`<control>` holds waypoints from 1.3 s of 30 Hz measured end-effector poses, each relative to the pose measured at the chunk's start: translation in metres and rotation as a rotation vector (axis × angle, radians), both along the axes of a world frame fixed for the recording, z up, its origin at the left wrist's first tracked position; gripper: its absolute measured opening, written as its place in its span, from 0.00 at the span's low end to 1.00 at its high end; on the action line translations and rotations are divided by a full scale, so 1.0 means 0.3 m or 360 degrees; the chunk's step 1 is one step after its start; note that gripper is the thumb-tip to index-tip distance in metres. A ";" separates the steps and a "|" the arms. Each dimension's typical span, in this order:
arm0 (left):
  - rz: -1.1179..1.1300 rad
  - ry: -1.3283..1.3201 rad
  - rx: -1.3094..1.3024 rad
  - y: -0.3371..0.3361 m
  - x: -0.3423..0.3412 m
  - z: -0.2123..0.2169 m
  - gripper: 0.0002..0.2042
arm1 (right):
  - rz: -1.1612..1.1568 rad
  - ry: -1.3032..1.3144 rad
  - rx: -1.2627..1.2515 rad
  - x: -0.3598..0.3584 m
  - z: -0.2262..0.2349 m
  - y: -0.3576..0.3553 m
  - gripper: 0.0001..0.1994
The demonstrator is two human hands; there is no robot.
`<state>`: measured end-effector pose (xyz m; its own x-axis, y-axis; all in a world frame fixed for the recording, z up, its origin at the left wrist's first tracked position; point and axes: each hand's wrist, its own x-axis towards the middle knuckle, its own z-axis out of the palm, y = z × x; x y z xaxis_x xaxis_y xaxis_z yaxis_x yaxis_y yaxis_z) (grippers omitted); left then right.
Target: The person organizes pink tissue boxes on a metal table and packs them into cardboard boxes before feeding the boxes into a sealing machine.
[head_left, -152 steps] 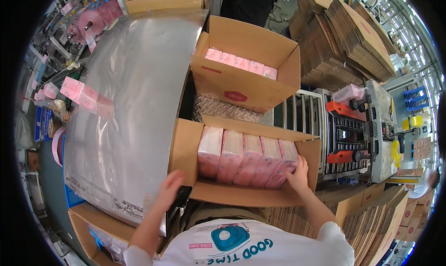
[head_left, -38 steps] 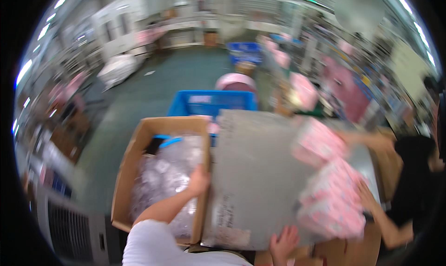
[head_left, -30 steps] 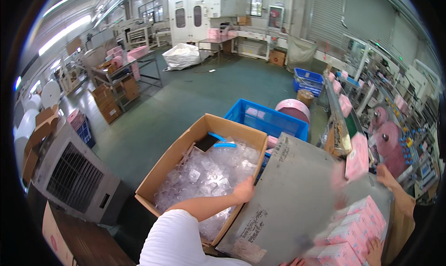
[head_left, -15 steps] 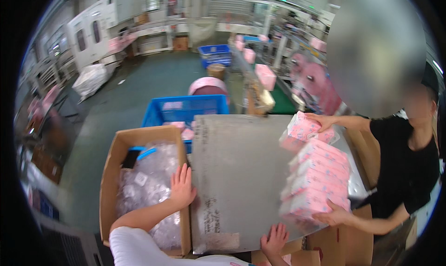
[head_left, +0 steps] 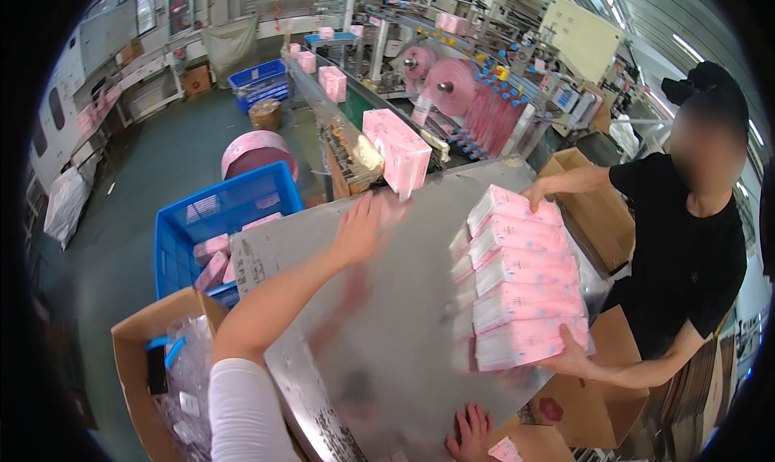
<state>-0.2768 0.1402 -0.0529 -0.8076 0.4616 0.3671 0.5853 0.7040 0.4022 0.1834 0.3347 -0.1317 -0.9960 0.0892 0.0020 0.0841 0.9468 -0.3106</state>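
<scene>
My left hand (head_left: 362, 229) reaches across the metal table (head_left: 387, 301), fingers stretched out, holding nothing. Just beyond its fingertips, a pink and white tissue pack (head_left: 395, 151) stands at the near end of the conveyor; whether they touch it I cannot tell. My right hand (head_left: 471, 434) rests by the table's near edge with its fingers spread. On the table's right side stands a row of several pink tissue packs (head_left: 521, 276). A co-worker in a black shirt presses the row from both ends with two hands (head_left: 577, 355).
To my left stand a cardboard box (head_left: 129, 333) of clear plastic bags and a blue crate (head_left: 182, 236) holding pink packs. The conveyor (head_left: 359, 99) brings more packs from the back. Open cartons (head_left: 605, 220) flank the co-worker. Pink film rolls (head_left: 448, 87) hang on a machine behind.
My view has swung right. My left hand has moved from the bag box to the conveyor end. The co-worker has brought the separate packs together into one row.
</scene>
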 end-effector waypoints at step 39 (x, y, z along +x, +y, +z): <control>0.0266 -0.1642 0.1246 -0.641 0.484 -0.022 0.38 | 0.0154 -0.0088 -0.0694 -0.430 0.191 0.182 0.21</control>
<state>-0.1318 -0.0521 -0.0595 -0.9032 0.2763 -0.3284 -0.3087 0.1135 0.9444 0.0544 0.3893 -0.0743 -0.9974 -0.0238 -0.0686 0.0293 0.7326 -0.6800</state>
